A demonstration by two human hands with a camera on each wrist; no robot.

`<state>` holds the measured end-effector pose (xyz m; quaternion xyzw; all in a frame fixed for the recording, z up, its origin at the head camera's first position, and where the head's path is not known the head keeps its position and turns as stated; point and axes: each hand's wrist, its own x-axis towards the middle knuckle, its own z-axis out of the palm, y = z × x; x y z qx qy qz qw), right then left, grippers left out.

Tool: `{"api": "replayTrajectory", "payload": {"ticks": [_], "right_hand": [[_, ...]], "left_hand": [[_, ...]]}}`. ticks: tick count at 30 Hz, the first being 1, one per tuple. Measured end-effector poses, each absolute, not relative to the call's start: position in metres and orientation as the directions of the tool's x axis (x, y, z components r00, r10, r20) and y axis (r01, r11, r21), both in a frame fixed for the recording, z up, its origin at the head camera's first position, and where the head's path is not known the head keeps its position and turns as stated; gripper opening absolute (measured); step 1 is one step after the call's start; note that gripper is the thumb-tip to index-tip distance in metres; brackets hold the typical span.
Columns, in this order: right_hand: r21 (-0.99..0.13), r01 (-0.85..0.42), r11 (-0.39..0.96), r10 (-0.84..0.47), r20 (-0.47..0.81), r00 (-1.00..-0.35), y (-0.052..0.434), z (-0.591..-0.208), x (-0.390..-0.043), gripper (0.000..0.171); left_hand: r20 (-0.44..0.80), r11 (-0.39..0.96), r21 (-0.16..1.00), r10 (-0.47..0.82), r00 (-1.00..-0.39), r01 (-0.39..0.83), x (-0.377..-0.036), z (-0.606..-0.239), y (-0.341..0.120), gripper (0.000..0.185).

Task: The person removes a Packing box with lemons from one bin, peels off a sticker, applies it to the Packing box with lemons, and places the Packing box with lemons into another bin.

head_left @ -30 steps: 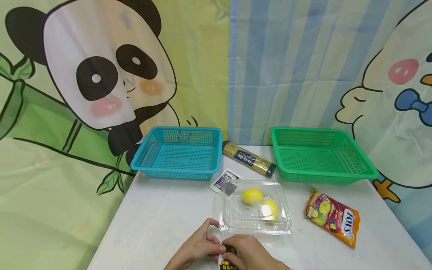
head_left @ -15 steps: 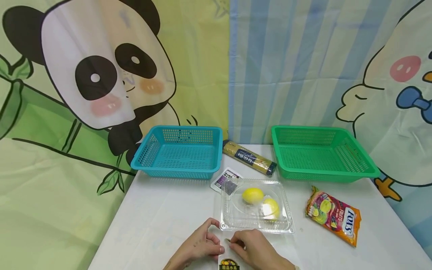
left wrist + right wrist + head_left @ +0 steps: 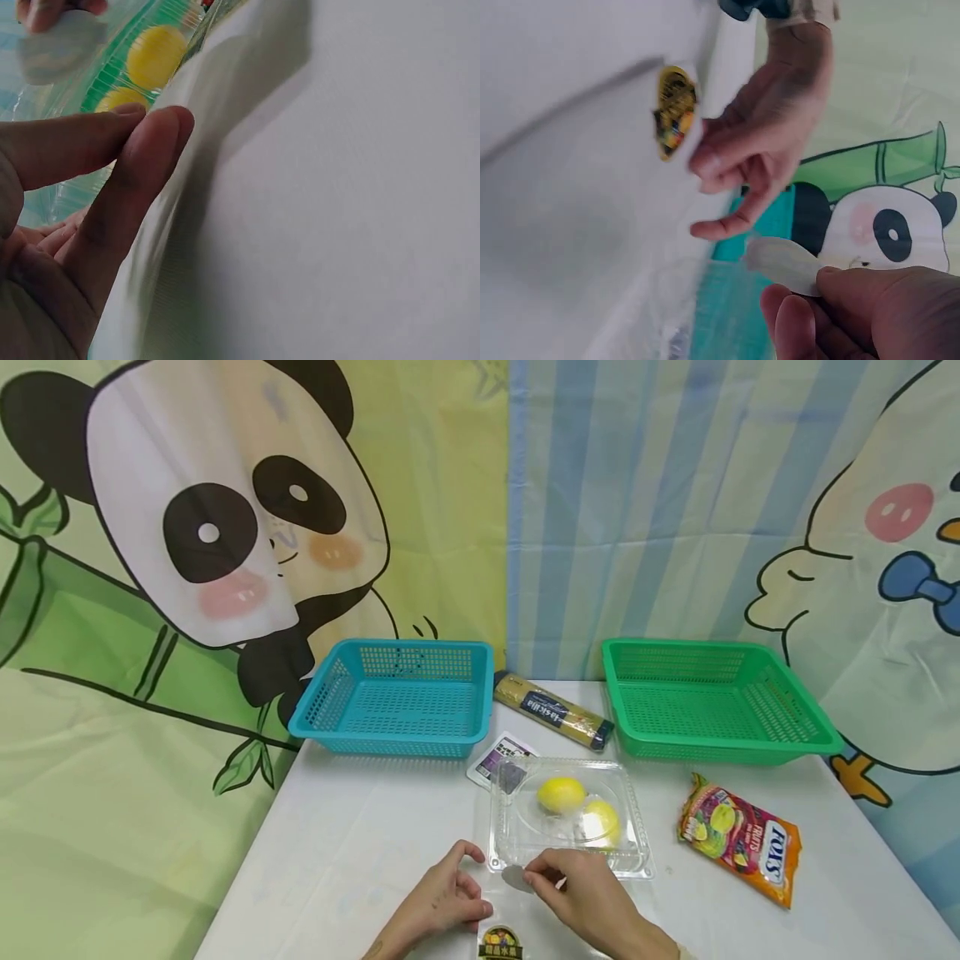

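My right hand (image 3: 588, 897) pinches the edge of a round sticker (image 3: 516, 878) between thumb and fingers, its pale back showing in the right wrist view. The sticker is held up in front of the near rim of a clear plastic clamshell box (image 3: 517, 852). Inside that box lie two lemons (image 3: 561, 795). My left hand (image 3: 444, 893) pinches the left edge of a white sticker sheet (image 3: 615, 165), thumb against fingertip. Another sticker, black and gold with fruit on it (image 3: 501, 943), is on the sheet near the bottom of the head view.
A blue basket (image 3: 401, 745) stands at the back left, a green basket (image 3: 720, 750) at the back right. Between them lies a spaghetti pack (image 3: 553, 710). A purple-and-white card (image 3: 498, 760) is partly under the box. An orange FOX'S candy bag (image 3: 742, 843) lies to the right.
My right hand has peeled a round sticker off the sheet and lifted it forward, toward the box. My left hand stays at the sheet's left edge.
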<state>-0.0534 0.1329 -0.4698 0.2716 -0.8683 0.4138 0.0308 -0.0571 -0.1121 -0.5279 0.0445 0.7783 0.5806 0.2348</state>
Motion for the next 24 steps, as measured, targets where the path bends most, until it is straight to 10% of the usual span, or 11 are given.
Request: {"api": "replayTrajectory", "payload": {"ticks": [16, 24], "right_hand": [[-0.557, -0.545, 0.627, -0.249, 0.520, -0.817, 0.163, -0.440, -0.089, 0.014], [-0.467, -0.612, 0.638, -0.245, 0.631, -0.736, 0.167, -0.439, -0.097, 0.016]], "left_hand": [[-0.111, 0.633, 0.768, 0.292, -0.950, 0.104, -0.065, -0.514, -0.111, 0.054], [0.096, 0.615, 0.765, 0.186, -0.978, 0.192, -0.088, -0.468, -0.110, 0.010]]}}
